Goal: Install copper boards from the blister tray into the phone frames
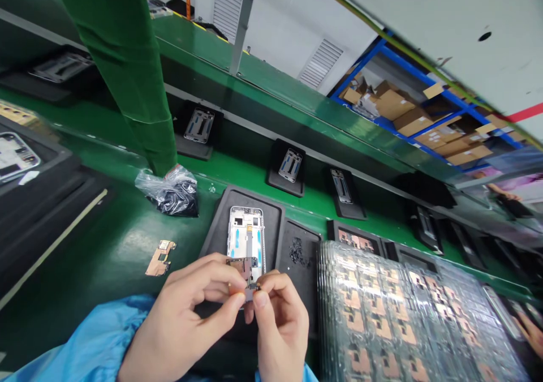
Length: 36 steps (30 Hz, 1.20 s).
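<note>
My left hand point(186, 314) and my right hand point(280, 325) both pinch a small copper-coloured circuit part point(244, 271) between thumb and fingertips, just above the near end of a white phone frame point(246, 232). The frame lies in a black tray point(271, 218) on the green bench. A blue sleeve covers my left forearm.
A stack of clear trays with copper parts point(403, 314) stands to the right. A loose copper part point(160, 257) and a plastic bag point(172, 192) lie to the left. Black holders with phone frames point(291, 166) sit along the conveyor behind. A green post point(123, 59) rises at left. Another person's hand point(532, 331) shows at far right.
</note>
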Motion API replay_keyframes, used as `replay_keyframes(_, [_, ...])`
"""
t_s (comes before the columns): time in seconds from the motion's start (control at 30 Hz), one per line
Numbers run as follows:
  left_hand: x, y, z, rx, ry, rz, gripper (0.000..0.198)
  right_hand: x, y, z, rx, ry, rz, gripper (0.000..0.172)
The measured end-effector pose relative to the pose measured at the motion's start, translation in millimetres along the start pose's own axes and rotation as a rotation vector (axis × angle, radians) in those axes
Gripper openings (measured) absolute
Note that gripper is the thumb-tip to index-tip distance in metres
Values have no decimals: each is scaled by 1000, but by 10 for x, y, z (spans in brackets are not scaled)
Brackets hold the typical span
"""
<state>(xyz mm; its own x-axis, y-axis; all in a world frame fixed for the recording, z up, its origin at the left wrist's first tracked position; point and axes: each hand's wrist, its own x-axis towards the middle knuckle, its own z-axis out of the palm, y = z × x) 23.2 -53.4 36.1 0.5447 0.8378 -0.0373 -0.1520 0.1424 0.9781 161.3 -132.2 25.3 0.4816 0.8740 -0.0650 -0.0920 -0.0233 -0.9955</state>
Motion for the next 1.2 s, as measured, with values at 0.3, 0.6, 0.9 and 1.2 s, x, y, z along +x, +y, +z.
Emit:
replay_keyframes(0.3, [-5, 136, 33, -82, 93, -118, 8, -51, -123, 99, -11, 169, 103, 29])
replay_keyframes(0.6, [23, 43, -112, 133, -91, -76, 13, 64, -101, -126, -422, -39, -119, 23])
replay_keyframes(0.9, [160, 188, -213, 26, -200, -362, 16, 55, -169, -113, -258, -102, 77, 32])
replay_keyframes(1.2, [164, 245, -222, -155, -178, -496, 31, 35, -254, -64, -144, -53, 180, 39])
